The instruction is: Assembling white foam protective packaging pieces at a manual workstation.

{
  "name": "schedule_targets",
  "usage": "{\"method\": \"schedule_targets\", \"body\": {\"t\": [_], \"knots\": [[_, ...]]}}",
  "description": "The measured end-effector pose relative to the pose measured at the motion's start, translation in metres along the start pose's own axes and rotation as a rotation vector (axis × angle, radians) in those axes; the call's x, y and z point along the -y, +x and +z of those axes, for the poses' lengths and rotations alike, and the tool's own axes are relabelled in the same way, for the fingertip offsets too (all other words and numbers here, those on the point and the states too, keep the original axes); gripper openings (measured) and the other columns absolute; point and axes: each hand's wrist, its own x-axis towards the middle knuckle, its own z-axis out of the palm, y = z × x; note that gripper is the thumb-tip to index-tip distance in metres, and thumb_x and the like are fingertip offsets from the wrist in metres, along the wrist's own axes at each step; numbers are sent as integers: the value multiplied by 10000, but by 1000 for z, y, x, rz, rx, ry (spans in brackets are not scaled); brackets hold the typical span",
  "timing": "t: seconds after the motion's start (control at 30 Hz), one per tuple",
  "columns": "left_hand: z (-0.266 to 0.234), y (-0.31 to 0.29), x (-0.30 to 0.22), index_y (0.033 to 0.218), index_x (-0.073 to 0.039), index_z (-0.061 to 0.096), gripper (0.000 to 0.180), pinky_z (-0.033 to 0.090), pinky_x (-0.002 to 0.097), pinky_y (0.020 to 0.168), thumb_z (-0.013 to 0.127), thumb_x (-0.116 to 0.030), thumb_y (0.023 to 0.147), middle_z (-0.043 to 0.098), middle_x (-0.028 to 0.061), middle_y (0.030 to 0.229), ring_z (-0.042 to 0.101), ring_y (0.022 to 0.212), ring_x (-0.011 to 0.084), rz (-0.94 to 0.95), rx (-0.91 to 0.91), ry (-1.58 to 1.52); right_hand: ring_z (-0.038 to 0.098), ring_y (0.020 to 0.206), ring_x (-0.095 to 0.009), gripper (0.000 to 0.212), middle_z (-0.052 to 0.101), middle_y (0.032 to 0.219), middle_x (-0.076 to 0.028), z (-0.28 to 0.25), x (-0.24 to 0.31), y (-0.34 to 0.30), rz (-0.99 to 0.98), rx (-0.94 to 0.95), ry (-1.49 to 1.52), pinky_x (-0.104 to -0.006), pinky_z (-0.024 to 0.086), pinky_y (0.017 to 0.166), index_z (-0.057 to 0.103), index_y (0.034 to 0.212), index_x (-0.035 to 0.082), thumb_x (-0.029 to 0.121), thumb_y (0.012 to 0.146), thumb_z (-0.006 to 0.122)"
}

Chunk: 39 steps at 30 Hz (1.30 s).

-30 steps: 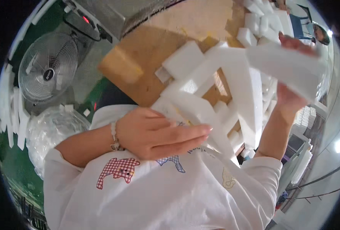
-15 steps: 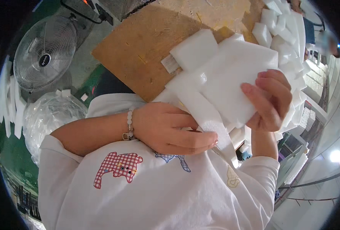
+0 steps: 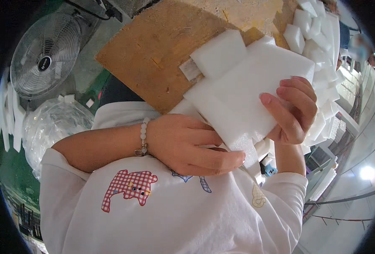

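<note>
A broad white foam sheet (image 3: pixel 246 80) is held tilted over the table's near edge. My right hand (image 3: pixel 293 111) grips it at the right, with the thumb on its upper face and the fingers bent round the edge. My left hand (image 3: pixel 191 146) is curled at the sheet's lower corner, its fingertips pressed on a narrow white foam strip (image 3: pixel 250 157) that hangs below. Whether strip and sheet are one piece I cannot tell. Behind the sheet a thick white foam block (image 3: pixel 219 53) lies on the brown wooden tabletop (image 3: pixel 153 51), with a small foam piece (image 3: pixel 190 69) beside it.
Many white foam pieces (image 3: pixel 318 40) are heaped at the right of the table. On the left stand a round floor fan (image 3: pixel 44 63) and a clear plastic bag (image 3: pixel 54 122). Long white foam strips (image 3: pixel 10 114) lean at the far left.
The sheet's left part, earlier bent with a strip slanting across its front, now lies flatter and reaches further left. My right hand has shifted slightly left; my left hand stays near the strip.
</note>
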Motion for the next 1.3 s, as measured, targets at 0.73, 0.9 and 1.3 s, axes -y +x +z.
{"method": "schedule_targets", "body": {"t": [0.73, 0.9, 1.3], "knots": [[-2, -6, -4, 1050, -215, 631, 245, 544, 238, 753, 670, -146, 817, 687, 4, 980, 670, 843, 128, -216, 60, -327, 543, 849, -181, 274, 456, 937, 2, -5, 14, -5, 127, 55, -29, -301, 441, 677, 636, 905, 262, 196, 678, 776], [1, -3, -7, 1052, -220, 628, 250, 540, 237, 755, 661, -140, 817, 685, 1, 970, 668, 847, 117, -163, 22, -231, 533, 831, -169, 319, 452, 911, 9, -6, 11, -3, 86, 42, 32, -297, 416, 654, 635, 894, 253, 203, 612, 775], [-20, 0, 0, 1037, -150, 659, 251, 512, 254, 624, 661, -109, 789, 678, 33, 960, 652, 790, 111, -64, 46, -127, 569, 877, -259, 330, 604, 974, -53, -27, 6, 19, 189, 377, 14, -416, 456, 855, 609, 949, 110, 140, 632, 697]]}}
